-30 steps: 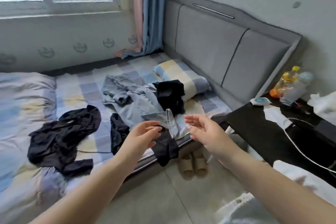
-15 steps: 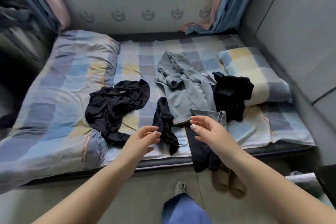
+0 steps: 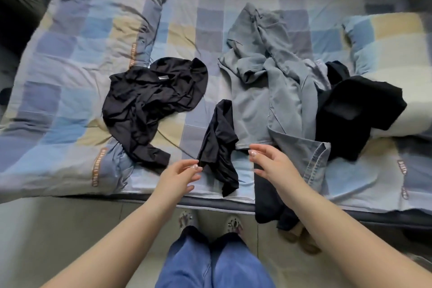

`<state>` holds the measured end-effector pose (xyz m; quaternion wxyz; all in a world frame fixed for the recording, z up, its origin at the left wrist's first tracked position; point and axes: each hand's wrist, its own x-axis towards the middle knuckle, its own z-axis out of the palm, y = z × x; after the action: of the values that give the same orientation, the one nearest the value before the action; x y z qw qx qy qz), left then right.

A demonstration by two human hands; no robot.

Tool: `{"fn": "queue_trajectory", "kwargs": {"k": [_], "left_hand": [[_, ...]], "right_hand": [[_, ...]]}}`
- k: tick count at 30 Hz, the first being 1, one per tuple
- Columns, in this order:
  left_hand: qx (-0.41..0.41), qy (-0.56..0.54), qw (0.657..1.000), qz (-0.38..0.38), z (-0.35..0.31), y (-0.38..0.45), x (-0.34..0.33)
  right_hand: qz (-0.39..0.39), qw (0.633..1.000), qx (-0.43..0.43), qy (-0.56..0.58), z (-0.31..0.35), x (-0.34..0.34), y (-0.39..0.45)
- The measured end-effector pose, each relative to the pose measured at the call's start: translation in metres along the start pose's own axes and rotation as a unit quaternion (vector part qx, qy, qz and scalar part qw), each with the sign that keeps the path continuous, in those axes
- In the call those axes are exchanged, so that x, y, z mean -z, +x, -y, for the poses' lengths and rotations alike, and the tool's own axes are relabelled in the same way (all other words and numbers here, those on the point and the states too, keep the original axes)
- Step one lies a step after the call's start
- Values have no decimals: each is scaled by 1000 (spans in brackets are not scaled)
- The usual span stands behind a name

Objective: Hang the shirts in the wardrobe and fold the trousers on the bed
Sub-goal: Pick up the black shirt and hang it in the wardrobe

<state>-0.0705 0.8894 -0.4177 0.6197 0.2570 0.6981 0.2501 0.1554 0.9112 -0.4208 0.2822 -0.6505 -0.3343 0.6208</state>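
Head view: left hand [image 3: 178, 173] and right hand [image 3: 271, 161], grip loose, holding nothing, perhaps brushing the black garment [image 3: 218, 145] on the checked bed [image 3: 70, 77].

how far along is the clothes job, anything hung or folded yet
Nothing looks done: no garment here is folded, and no wardrobe or hanger is in view. In hand: nothing. The left hand and right hand hover open over the bed edge, either side of the small black garment. Left: the crumpled black garment, the grey-blue pile, the denim piece and the black garment by the pillow.
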Motion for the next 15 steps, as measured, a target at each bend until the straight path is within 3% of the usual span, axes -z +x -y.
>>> {"fn": "queue_trajectory", "kwargs": {"k": [7,15], "left_hand": [[77,-23,997,-23,21,106,-5],[78,-50,995,-30,35,257,-38]], "right_hand": [[-8,995,-49,-85,-38,-14,117],[-18,993,-27,-116,-78,-44,283]]}}
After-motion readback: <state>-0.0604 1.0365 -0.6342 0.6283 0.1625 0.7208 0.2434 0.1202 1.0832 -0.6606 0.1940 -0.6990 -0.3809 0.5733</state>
